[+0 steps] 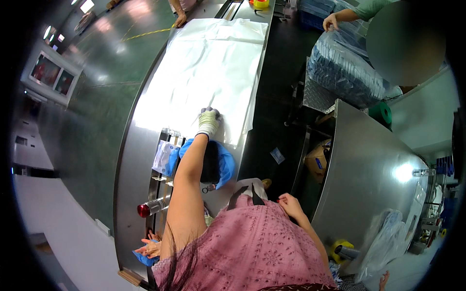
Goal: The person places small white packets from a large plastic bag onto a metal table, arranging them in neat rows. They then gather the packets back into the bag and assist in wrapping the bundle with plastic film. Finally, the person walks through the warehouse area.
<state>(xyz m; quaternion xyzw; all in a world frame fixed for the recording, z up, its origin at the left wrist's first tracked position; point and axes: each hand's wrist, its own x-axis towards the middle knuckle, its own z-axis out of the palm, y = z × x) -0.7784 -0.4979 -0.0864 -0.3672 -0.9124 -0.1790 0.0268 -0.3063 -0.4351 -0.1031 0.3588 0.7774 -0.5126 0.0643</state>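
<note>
My left hand [208,119], in a green-and-white striped glove with grey fingertips, rests on a large white plastic sheet [208,58]. Its fingers are closed at a fold in the sheet, which lies over a long metal table [136,179]. My right hand [291,206] is bare and held low beside my pink dress, fingers apart, holding nothing that shows. Under my left forearm lies a blue bag [225,162] around something black. Next to it are a white-and-blue packet [164,157] and a clear cylinder with a red end [150,208]. Part of another striped glove [208,217] peeks out beside my arm.
A co-worker's hand [180,20] touches the sheet's far left corner. Another bare hand [151,247] is at the lower left. At right, a co-worker handles a plastic-wrapped blue bundle [344,68]. A second metal table [359,169] and a cardboard box [318,161] stand at right.
</note>
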